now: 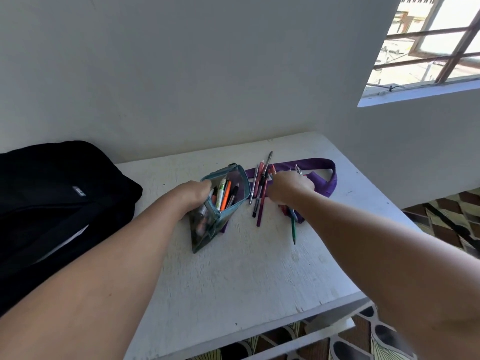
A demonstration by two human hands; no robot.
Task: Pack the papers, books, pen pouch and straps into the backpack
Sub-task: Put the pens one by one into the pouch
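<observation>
A clear pen pouch (228, 201) with a teal zip lies open on the white table (233, 268), several pens inside it. My left hand (193, 194) grips its left rim and holds the mouth open. Just right of the pouch, loose pens (261, 193) lie across a purple strap (311, 163). My right hand (289, 187) is closed over more pens on the strap, some sticking out beyond my fingers. A green pencil (293, 228) lies below that hand. The black backpack (59, 201) sits at the table's left, with white paper showing in its opening.
A white wall runs behind the table and along its right side. A barred window (428, 45) is at the upper right. Patterned floor (446, 224) shows past the table's right and front edges.
</observation>
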